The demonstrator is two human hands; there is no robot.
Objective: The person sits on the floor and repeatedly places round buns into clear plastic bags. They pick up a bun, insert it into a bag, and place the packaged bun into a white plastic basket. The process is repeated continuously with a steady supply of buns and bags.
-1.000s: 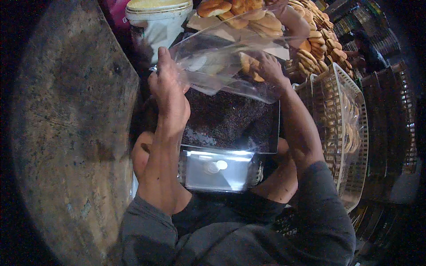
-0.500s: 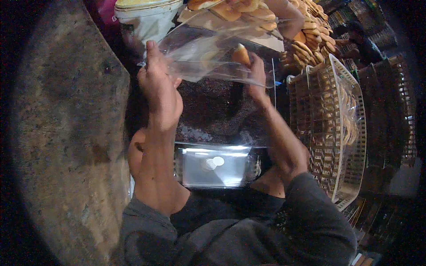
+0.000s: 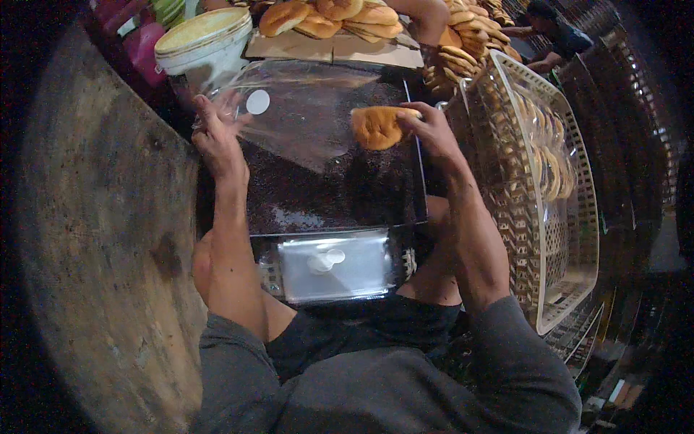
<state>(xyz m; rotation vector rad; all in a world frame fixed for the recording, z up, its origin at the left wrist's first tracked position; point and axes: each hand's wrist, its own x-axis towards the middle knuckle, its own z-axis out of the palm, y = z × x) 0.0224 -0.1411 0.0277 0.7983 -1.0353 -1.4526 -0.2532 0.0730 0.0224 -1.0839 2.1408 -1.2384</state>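
Observation:
My left hand (image 3: 219,135) pinches one end of a clear plastic bag (image 3: 303,116). The bag, marked with a white round spot, stretches limply to the right above a dark, crumb-speckled tray (image 3: 325,199). At the tray's right side, my right hand (image 3: 432,132) grips a golden-brown bun (image 3: 381,128) between thumb and fingers. The bun lies close to the bag's right end; whether they touch I cannot tell. Nearer to me, between my legs, is a stack of clear bags (image 3: 332,278) with a white round mark.
Several buns (image 3: 318,25) sit on cardboard (image 3: 329,49) beyond the tray, beside a white bucket (image 3: 206,54). More buns (image 3: 463,61) are piled farther right. A pale plastic crate (image 3: 522,195) holds bagged buns. A worn wooden surface (image 3: 108,253) runs along my left. Another person (image 3: 549,40) is at far right.
The bag, earlier raised and spread between both hands, now hangs lower and flatter from my left hand. My right hand has turned the bun, showing its broad side. The view has shifted.

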